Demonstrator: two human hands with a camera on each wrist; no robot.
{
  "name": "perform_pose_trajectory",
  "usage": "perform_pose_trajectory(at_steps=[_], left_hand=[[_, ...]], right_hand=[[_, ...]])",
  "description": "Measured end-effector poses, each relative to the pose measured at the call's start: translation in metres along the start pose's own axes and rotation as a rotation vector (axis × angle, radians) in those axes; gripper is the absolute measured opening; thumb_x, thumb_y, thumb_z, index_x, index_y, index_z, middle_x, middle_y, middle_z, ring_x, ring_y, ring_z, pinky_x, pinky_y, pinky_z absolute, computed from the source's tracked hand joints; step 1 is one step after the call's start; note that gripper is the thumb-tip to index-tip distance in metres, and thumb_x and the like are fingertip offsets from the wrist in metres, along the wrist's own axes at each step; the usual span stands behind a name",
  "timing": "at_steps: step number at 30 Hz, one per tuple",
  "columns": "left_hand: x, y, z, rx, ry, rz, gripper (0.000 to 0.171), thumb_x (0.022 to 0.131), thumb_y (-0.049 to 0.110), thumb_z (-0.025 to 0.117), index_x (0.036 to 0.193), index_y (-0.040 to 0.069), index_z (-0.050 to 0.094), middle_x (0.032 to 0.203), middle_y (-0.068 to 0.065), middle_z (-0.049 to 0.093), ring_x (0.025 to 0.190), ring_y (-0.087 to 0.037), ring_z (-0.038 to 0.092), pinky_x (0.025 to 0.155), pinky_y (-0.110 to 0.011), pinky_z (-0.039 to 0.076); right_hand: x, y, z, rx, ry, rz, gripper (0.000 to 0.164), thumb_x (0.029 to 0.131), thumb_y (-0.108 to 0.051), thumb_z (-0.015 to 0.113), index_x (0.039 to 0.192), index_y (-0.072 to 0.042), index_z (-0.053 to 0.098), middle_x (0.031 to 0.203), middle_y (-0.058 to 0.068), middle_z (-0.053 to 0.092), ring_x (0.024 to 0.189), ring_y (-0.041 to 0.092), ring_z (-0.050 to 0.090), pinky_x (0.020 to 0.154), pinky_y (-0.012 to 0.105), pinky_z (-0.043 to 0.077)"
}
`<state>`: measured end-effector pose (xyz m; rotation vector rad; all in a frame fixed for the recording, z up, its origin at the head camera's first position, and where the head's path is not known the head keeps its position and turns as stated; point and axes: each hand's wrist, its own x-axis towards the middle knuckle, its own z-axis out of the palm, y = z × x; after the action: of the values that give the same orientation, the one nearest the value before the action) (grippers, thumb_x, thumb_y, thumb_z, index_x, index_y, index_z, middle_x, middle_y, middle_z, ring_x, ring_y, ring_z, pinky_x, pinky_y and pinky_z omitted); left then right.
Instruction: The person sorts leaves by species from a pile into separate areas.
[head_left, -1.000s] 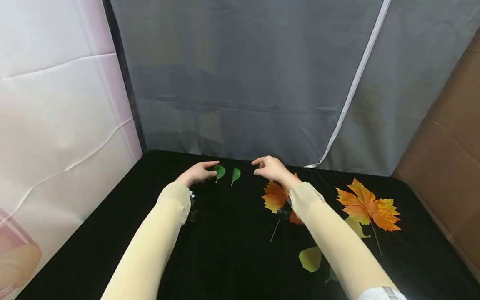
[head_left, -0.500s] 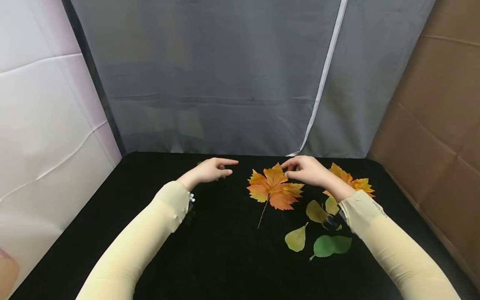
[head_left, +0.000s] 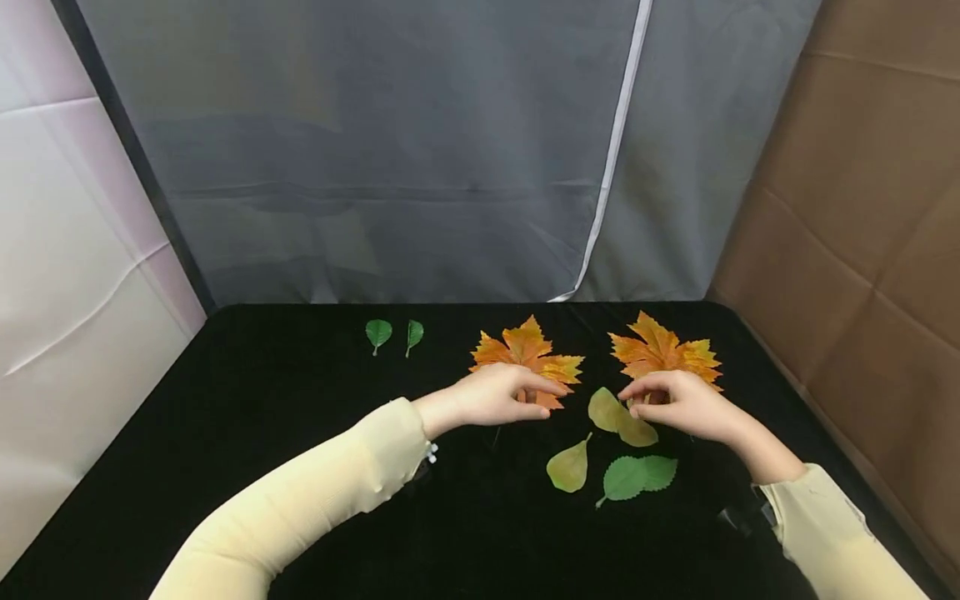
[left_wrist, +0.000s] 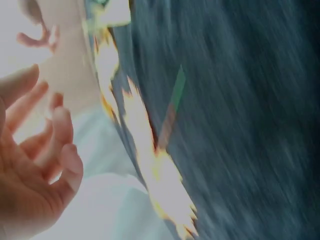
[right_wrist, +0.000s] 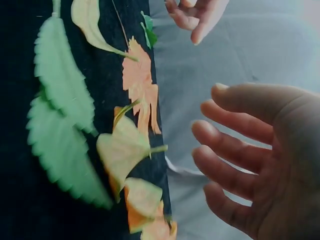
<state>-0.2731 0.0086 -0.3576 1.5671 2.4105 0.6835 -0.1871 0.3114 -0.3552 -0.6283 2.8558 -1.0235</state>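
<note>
My left hand [head_left: 498, 396] hovers over the lower part of an orange maple leaf [head_left: 527, 346], fingers loosely bent and holding nothing. Farther right, my right hand [head_left: 686, 404] is above a pair of overlapping yellow-green leaves [head_left: 604, 410], partly covering a second orange maple leaf [head_left: 652, 346]. In the right wrist view, its spread fingers [right_wrist: 225, 160] are apart from the leaves. A single yellow-green leaf [head_left: 568, 467] lies nearer me, beside two overlapping serrated green leaves [head_left: 625, 478]. The left wrist view is blurred and overexposed, with the left palm [left_wrist: 25, 185] bare.
Two small green leaves [head_left: 378, 332] [head_left: 415, 333] lie at the back left of the black-covered table [head_left: 300, 383]. A grey curtain [head_left: 375, 167] hangs behind it, with a pale sheet [head_left: 67, 292] on the left and a brown one [head_left: 847, 250] on the right.
The head view has turned right. My left hand has left the small green leaves and moved right over the maple leaf. My right hand has moved from that maple leaf toward the yellow-green leaves.
</note>
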Motion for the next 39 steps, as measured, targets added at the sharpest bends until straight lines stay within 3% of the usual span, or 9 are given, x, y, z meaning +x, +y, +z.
perform_pose_trajectory(at_steps=[7, 12, 17, 23, 27, 32, 35, 39], left_hand=[[-0.004, 0.044, 0.026, 0.176, 0.026, 0.083, 0.039, 0.088, 0.042, 0.07, 0.121, 0.022, 0.069, 0.087, 0.01, 0.061, 0.073, 0.0, 0.054, 0.061, -0.016, 0.042], [0.0, 0.06, 0.042, 0.241, -0.027, 0.105, 0.045, 0.084, 0.046, 0.073, 0.122, 0.022, 0.069, 0.092, 0.011, 0.062, 0.075, 0.006, 0.053, 0.059, -0.014, 0.042], [0.015, 0.07, 0.059, 0.407, -0.062, 0.146, 0.049, 0.083, 0.054, 0.07, 0.123, 0.027, 0.067, 0.091, 0.014, 0.063, 0.075, 0.004, 0.053, 0.067, -0.02, 0.043], [0.032, 0.075, 0.073, 0.503, -0.101, 0.097, 0.049, 0.08, 0.062, 0.068, 0.117, 0.03, 0.07, 0.089, 0.019, 0.066, 0.078, 0.005, 0.055, 0.073, -0.025, 0.039], [0.037, 0.072, 0.078, 0.508, -0.123, 0.074, 0.046, 0.078, 0.064, 0.068, 0.108, 0.029, 0.072, 0.078, 0.018, 0.061, 0.067, 0.003, 0.049, 0.067, -0.024, 0.035], [0.042, 0.069, 0.085, 0.503, -0.141, 0.051, 0.046, 0.077, 0.064, 0.07, 0.105, 0.028, 0.072, 0.081, 0.016, 0.059, 0.069, 0.001, 0.05, 0.068, -0.025, 0.038], [0.043, 0.068, 0.086, 0.501, -0.142, 0.047, 0.042, 0.078, 0.061, 0.071, 0.105, 0.028, 0.072, 0.081, 0.016, 0.06, 0.071, 0.002, 0.051, 0.069, -0.025, 0.04], [0.045, 0.067, 0.085, 0.477, -0.151, 0.046, 0.033, 0.081, 0.053, 0.073, 0.102, 0.028, 0.073, 0.073, 0.017, 0.056, 0.066, 0.003, 0.049, 0.06, -0.022, 0.04]], right_hand=[[-0.027, 0.012, 0.007, 0.046, -0.15, -0.045, 0.023, 0.087, -0.005, 0.067, 0.11, -0.006, 0.069, 0.091, 0.001, 0.064, 0.07, 0.006, 0.055, 0.062, 0.026, 0.049], [-0.035, 0.029, 0.013, 0.05, -0.217, -0.03, 0.043, 0.079, 0.009, 0.063, 0.118, -0.01, 0.065, 0.096, 0.007, 0.055, 0.065, 0.007, 0.047, 0.058, 0.026, 0.044], [-0.041, 0.043, 0.022, 0.113, -0.243, -0.002, 0.044, 0.08, 0.006, 0.066, 0.12, -0.011, 0.063, 0.096, 0.006, 0.052, 0.065, 0.009, 0.046, 0.057, 0.026, 0.044], [-0.037, 0.048, 0.032, 0.127, -0.221, -0.045, 0.039, 0.079, 0.0, 0.071, 0.114, -0.016, 0.068, 0.091, -0.002, 0.054, 0.064, 0.007, 0.047, 0.057, 0.025, 0.045], [-0.034, 0.051, 0.036, 0.139, -0.193, -0.09, 0.033, 0.079, -0.003, 0.073, 0.109, -0.017, 0.072, 0.088, -0.004, 0.057, 0.063, 0.006, 0.048, 0.056, 0.025, 0.045], [-0.034, 0.057, 0.038, 0.178, -0.162, -0.121, 0.022, 0.084, -0.006, 0.072, 0.104, -0.016, 0.074, 0.087, -0.003, 0.06, 0.064, 0.006, 0.05, 0.056, 0.025, 0.046], [-0.034, 0.059, 0.039, 0.194, -0.149, -0.127, 0.017, 0.088, -0.008, 0.069, 0.103, -0.016, 0.074, 0.088, -0.003, 0.061, 0.065, 0.005, 0.05, 0.058, 0.025, 0.047], [-0.032, 0.059, 0.042, 0.199, -0.109, -0.127, 0.013, 0.091, -0.01, 0.067, 0.099, -0.018, 0.073, 0.088, -0.006, 0.062, 0.068, 0.003, 0.049, 0.06, 0.025, 0.046]])
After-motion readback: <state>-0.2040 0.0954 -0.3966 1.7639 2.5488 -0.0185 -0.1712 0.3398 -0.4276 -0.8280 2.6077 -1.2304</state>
